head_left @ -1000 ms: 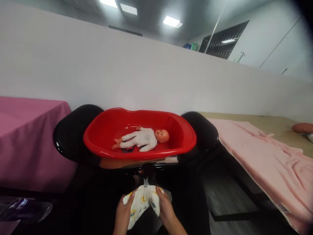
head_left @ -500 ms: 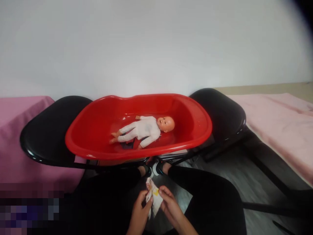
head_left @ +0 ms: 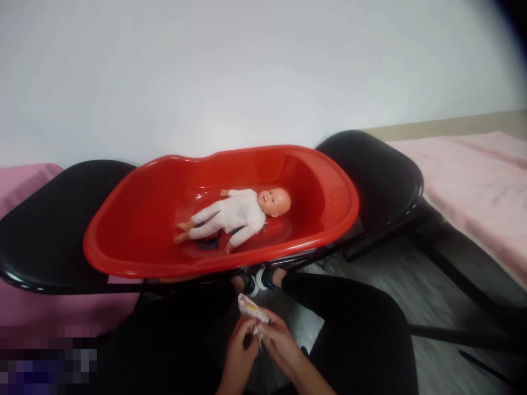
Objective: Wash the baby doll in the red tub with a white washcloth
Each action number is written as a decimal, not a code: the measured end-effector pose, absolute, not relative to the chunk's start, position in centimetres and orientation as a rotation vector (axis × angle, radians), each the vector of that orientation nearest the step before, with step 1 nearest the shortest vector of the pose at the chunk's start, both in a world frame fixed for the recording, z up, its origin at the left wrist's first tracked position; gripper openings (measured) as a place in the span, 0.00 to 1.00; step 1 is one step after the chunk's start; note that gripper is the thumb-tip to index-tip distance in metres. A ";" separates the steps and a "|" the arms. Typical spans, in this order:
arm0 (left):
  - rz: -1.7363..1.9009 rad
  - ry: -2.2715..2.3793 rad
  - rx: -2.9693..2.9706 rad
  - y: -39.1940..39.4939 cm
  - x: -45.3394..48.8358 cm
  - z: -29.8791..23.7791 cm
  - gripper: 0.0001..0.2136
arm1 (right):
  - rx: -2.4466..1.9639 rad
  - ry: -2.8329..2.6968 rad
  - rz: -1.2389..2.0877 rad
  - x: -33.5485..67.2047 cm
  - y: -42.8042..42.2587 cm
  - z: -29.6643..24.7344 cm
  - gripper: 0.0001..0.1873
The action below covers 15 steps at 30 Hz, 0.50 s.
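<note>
Low in front of my lap, a small crumpled white cloth (head_left: 251,310) with a yellow patch is pinched between both hands. My left hand (head_left: 240,349) closes on its lower left part, thumb against the fingers. From the other side, my right hand (head_left: 281,341) grips it, the fingertips of both hands nearly touching. Part of the cloth is hidden behind the fingers. Beyond them, a bald baby doll (head_left: 242,212) in white clothes lies on its back inside a red baby bathtub (head_left: 135,214), its head toward the right.
Black seats (head_left: 53,219) flank the tub, the other black seat (head_left: 374,175) being at right. Pink fabric (head_left: 24,186) covers a surface at far left, and pale pink fabric (head_left: 473,181) another at right. My black-trousered legs (head_left: 362,323) frame the hands. A plain wall (head_left: 263,71) stands behind.
The cloth has gone from hanging spread between my hands to being bunched and folded, pointing up to the left. My hands have come closer together. The view has shifted and tilted slightly.
</note>
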<state>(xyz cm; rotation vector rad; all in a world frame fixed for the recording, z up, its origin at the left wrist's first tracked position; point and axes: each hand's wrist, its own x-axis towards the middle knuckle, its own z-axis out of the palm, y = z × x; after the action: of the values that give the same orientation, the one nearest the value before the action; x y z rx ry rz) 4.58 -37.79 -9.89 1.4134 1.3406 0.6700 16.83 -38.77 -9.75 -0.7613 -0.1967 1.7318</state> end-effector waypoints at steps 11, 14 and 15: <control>0.702 1.324 1.327 -38.8 4.5 -11.1 0.16 | -0.801 -0.269 1.801 15.6 -39.2 -11.3 0.19; 0.821 1.322 1.222 -39.1 4.6 -11.9 0.15 | -0.801 -0.320 1.820 15.2 -39.3 -11.8 0.23; 0.835 1.320 1.198 -39.1 4.7 -12.0 0.16 | -0.808 -0.372 1.825 15.1 -39.2 -11.7 0.24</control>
<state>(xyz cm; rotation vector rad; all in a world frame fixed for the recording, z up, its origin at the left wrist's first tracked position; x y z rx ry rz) 4.67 -39.12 -11.98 1.1977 1.3201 0.8352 15.12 -39.17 -11.74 -0.8080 -0.3724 1.8249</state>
